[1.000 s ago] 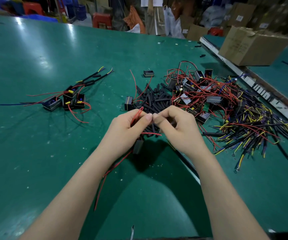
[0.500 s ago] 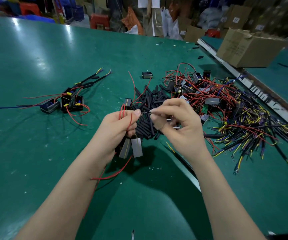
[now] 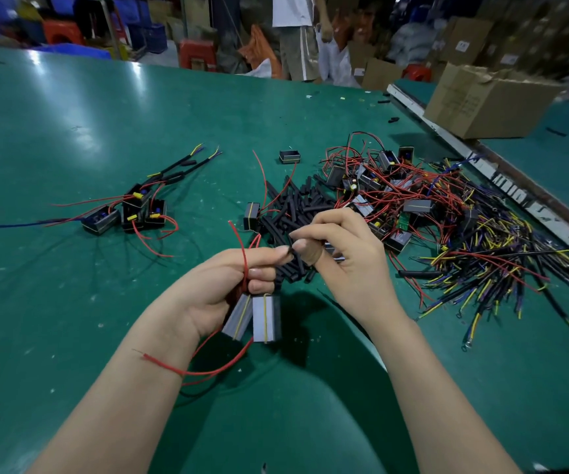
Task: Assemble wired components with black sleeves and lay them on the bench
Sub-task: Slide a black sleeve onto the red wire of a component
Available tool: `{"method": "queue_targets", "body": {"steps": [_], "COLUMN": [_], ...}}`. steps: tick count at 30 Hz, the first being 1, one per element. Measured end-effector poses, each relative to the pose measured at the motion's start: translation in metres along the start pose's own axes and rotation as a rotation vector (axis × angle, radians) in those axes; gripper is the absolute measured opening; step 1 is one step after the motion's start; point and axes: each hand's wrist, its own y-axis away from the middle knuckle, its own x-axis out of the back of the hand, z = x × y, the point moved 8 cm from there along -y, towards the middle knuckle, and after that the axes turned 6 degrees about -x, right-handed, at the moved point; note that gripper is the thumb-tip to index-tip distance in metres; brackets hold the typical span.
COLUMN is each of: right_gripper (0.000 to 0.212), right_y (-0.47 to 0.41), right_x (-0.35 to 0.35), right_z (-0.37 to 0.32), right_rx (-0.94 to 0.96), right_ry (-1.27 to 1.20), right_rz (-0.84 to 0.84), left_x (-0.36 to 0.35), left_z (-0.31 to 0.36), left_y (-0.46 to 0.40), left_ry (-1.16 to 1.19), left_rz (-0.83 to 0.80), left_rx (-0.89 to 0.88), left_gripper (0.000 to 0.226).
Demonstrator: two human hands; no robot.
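Green bench [image 3: 71, 302] spread wide, tangled wire pile [image 3: 464, 241] far right, black sleeves [image 3: 296, 210] heaped centre. Left hand [image 3: 228, 285] grips two boxy wired components [image 3: 255, 318] by red leads; right hand [image 3: 341, 254] pinches one black sleeve [image 3: 284, 249] at its fingertips.

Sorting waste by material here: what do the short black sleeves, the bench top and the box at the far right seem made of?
Black sleeves: matte, soft-looking tubing, likely rubbery plastic; no shine. Bench top: smooth green mat, probably rubber or vinyl; it shows broad soft glare. Box: brown corrugated cardboard, with creased, rough flaps.
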Motion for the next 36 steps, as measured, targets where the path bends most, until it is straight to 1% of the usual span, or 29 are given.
{"method": "queue_targets", "body": {"steps": [1, 2, 3, 4, 5, 6, 8, 9, 10, 11, 12, 13, 15, 16, 18, 20, 21, 23, 25, 27, 28, 29, 31, 32, 33, 34, 35, 36], "right_gripper": [0.01, 0.011, 0.015, 0.02, 0.024, 0.027, 0.033, 0.034, 0.034, 0.034, 0.034, 0.033, 0.021, 0.018, 0.016, 0.019, 0.02, 0.017, 0.011, 0.01, 0.014, 0.018, 0.022, 0.022, 0.023, 0.023, 0.023, 0.02], "right_y": [0.0, 0.001, 0.002, 0.002, 0.003, 0.005, 0.017, 0.026, 0.031, 0.031, 0.028, 0.022, 0.012, 0.009, 0.004, 0.001, 0.0, -0.001, -0.002, -0.001, 0.0, 0.0, 0.002, 0.007, 0.012, 0.013, 0.012, 0.009], "right_x": [-0.001, -0.002, -0.005, -0.008, -0.012, -0.019, -0.035, -0.042, -0.046, -0.047, -0.045, -0.042, -0.036, -0.031, -0.021, -0.012, -0.009, -0.005, -0.003, -0.002, -0.004, -0.007, -0.016, -0.022, -0.027, -0.028, -0.027, -0.024], "right_z": [0.0, 0.001, 0.004, 0.009, 0.017, 0.026, 0.045, 0.05, 0.052, 0.051, 0.048, 0.042, 0.026, 0.02, 0.014, 0.013, 0.013, 0.015, 0.013, 0.008, 0.008, 0.013, 0.036, 0.046, 0.052, 0.053, 0.049, 0.044], "right_rx": [0.008, -0.002, -0.043, -0.124, -0.246, -0.402, -0.777, -0.942, -1.036, -1.05, -0.991, -0.887, -0.639, -0.528, -0.371, -0.301, -0.278, -0.247, -0.218, -0.151, -0.142, -0.186, -0.422, -0.553, -0.64, -0.658, -0.627, -0.554], "right_ry": [0.016, 0.013, -0.011, -0.052, -0.109, -0.177, -0.371, -0.483, -0.58, -0.65, -0.687, -0.693, -0.642, -0.599, -0.503, -0.423, -0.375, -0.304, -0.279, -0.196, -0.125, -0.056, 0.024, -0.008, -0.069, -0.118, -0.14, -0.138], "right_rz": [-0.003, -0.013, -0.034, -0.064, -0.106, -0.157, -0.28, -0.339, -0.369, -0.369, -0.359, -0.35, -0.344, -0.328, -0.248, -0.165, -0.138, -0.101, -0.074, -0.05, -0.049, -0.064, -0.197, -0.292, -0.356, -0.372, -0.348, -0.299], "left_x": [-0.001, -0.001, 0.001, 0.002, 0.004, 0.007, 0.01, 0.01, 0.011, 0.011, 0.012, 0.014, 0.016, 0.016, 0.015, 0.009, 0.005, 0.0, -0.003, -0.007, -0.008, -0.008, -0.007, -0.006, -0.006, -0.006, -0.006, -0.006], "left_z": [0.001, 0.002, 0.004, 0.008, 0.013, 0.018, 0.028, 0.031, 0.031, 0.031, 0.029, 0.028, 0.027, 0.026, 0.021, 0.014, 0.01, 0.006, 0.002, -0.004, -0.006, -0.007, -0.007, -0.006, -0.005, -0.003, -0.002, 0.0], "left_y": [0.0, 0.0, -0.001, -0.001, -0.001, 0.0, 0.002, 0.004, 0.004, 0.004, 0.003, 0.002, 0.001, 0.001, 0.0, 0.0, 0.0, 0.0, 0.0, 0.001, 0.001, 0.001, 0.0, 0.0, 0.0, 0.0, 0.0, 0.0], "left_ry": [-0.016, -0.039, -0.063, -0.103, -0.178, -0.303, -0.611, -0.724, -0.773, -0.763, -0.699, -0.605, -0.399, -0.307, -0.175, -0.105, -0.073, -0.004, 0.031, 0.039, 0.014, -0.036, -0.128, -0.151, -0.158, -0.148, -0.127, -0.097], "left_rz": [-0.007, -0.006, 0.006, 0.029, 0.063, 0.099, 0.184, 0.212, 0.227, 0.228, 0.219, 0.208, 0.199, 0.194, 0.171, 0.118, 0.088, 0.06, 0.048, 0.029, 0.022, 0.019, 0.028, 0.042, 0.047, 0.046, 0.043, 0.043], "left_rx": [-0.005, -0.025, -0.057, -0.102, -0.161, -0.227, -0.364, -0.413, -0.433, -0.43, -0.413, -0.392, -0.343, -0.318, -0.249, -0.161, -0.121, -0.055, -0.017, 0.02, 0.025, 0.013, -0.03, -0.045, -0.056, -0.058, -0.058, -0.052], "left_gripper": [0.01, 0.018, 0.021, 0.021, 0.022, 0.024, 0.021, 0.017, 0.014, 0.013, 0.014, 0.016, 0.015, 0.015, 0.02, 0.022, 0.018, 0.01, 0.008, 0.004, 0.004, 0.01, 0.019, 0.021, 0.022, 0.021, 0.017, 0.011]}}
